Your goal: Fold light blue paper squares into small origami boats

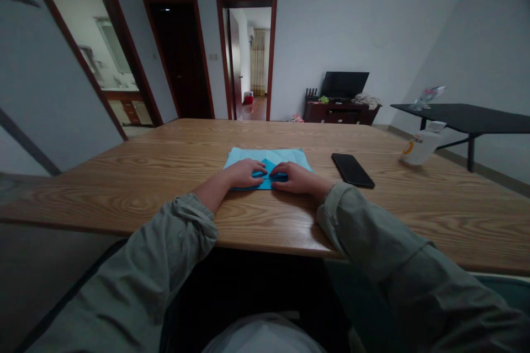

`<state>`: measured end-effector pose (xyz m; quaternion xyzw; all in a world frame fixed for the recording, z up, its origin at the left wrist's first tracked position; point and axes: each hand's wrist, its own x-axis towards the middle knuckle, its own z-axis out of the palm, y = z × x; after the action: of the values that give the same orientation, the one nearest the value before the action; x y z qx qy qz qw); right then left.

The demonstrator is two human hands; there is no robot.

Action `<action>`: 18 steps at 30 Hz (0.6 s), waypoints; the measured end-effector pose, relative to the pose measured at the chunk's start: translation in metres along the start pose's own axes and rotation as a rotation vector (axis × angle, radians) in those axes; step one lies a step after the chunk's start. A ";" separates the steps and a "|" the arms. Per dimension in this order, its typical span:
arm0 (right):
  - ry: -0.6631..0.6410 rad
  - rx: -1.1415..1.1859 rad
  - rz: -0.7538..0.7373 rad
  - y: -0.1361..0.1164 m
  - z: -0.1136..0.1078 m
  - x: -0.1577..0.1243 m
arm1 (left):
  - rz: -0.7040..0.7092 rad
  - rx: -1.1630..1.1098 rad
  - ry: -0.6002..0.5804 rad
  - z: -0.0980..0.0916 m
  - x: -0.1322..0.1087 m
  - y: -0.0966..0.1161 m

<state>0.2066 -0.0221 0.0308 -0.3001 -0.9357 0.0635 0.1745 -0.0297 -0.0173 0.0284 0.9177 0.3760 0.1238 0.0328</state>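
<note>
A sheet of light blue paper (268, 156) lies folded on the wooden table (136, 187), with a darker blue flap (269, 167) showing in its middle. My left hand (244, 173) presses on the near left part of the paper. My right hand (293, 177) rests on the near right part, its fingertips on the darker flap and close to my left fingertips. Both hands hold the paper down against the table. Their fingers hide the paper's near edge and part of the fold.
A black smartphone (352, 170) lies to the right of the paper. Farther right, a white plastic container (419, 148) lies near the table's edge. Beyond it stands a black table (464, 117) with a clear package on it. My sleeves cover both forearms.
</note>
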 end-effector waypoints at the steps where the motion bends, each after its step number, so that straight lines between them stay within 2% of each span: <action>1: 0.003 -0.004 -0.004 0.000 0.000 0.000 | -0.003 -0.002 -0.004 0.000 0.000 0.001; 18: -0.023 0.081 0.040 0.000 -0.003 -0.002 | 0.004 -0.066 -0.019 0.001 0.000 0.004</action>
<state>0.2089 -0.0234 0.0332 -0.3105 -0.9281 0.1084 0.1744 -0.0271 -0.0201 0.0284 0.9181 0.3695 0.1274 0.0665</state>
